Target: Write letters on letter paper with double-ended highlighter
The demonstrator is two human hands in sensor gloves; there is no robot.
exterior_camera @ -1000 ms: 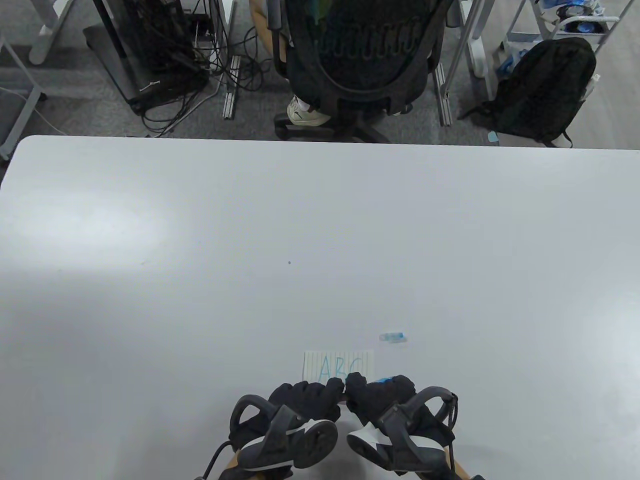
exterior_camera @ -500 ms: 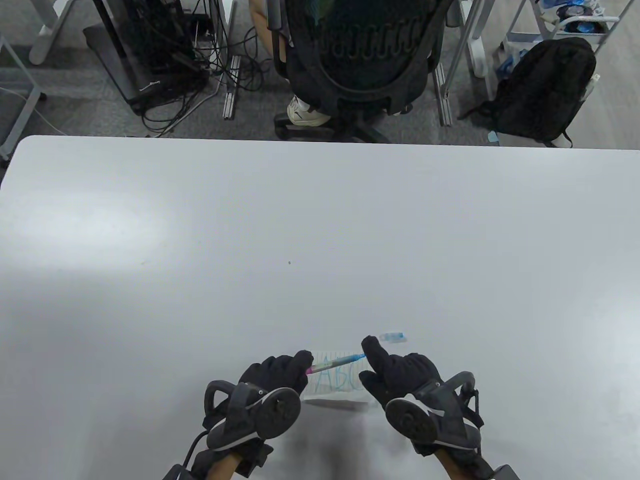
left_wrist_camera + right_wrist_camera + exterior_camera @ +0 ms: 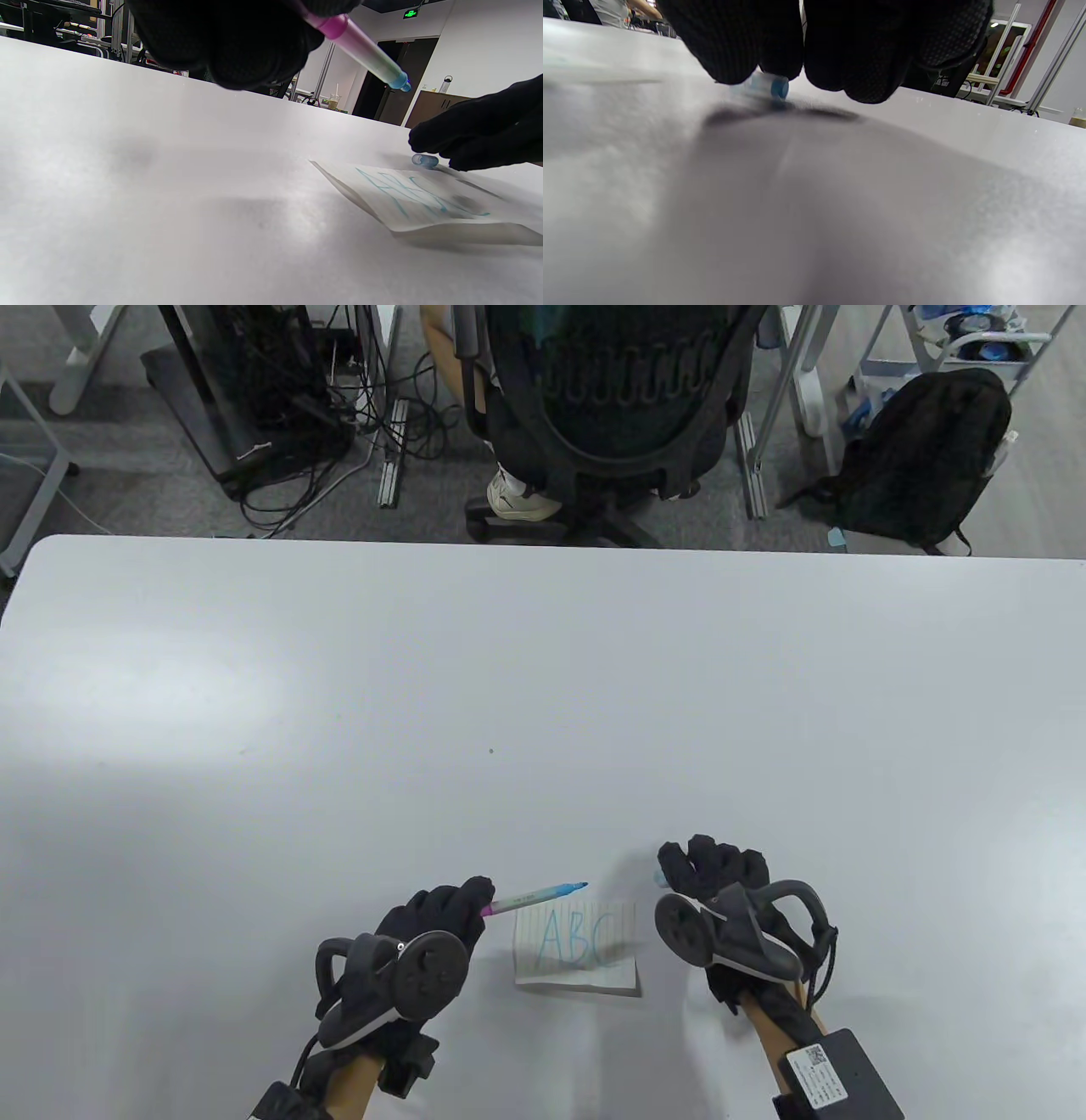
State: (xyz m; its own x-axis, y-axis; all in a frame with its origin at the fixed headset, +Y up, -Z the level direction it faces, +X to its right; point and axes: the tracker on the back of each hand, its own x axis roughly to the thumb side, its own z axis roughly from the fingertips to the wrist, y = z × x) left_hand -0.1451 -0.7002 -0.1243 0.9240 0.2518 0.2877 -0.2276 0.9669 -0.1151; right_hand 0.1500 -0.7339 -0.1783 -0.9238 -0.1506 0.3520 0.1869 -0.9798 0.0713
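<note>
A small lined letter paper (image 3: 577, 954) (image 3: 424, 199) with a blue "ABC" on it lies near the table's front edge. My left hand (image 3: 450, 912) (image 3: 237, 38) grips the double-ended highlighter (image 3: 536, 897) (image 3: 365, 51) by its pink end. The bare blue tip points right, in the air above the paper's top edge. My right hand (image 3: 708, 869) (image 3: 818, 38) is just right of the paper. Its curled fingertips close on the blue cap (image 3: 774, 87) (image 3: 425, 160), which lies on the table.
The white table (image 3: 543, 687) stretches wide on all sides of the paper. Beyond its far edge stand a black office chair (image 3: 619, 407), a black backpack (image 3: 925, 458) and a tangle of cables (image 3: 288, 415) on the floor.
My hands have parted from over the paper. The left now holds the highlighter alone and has drawn left. The right let go of it and reached right onto the cap.
</note>
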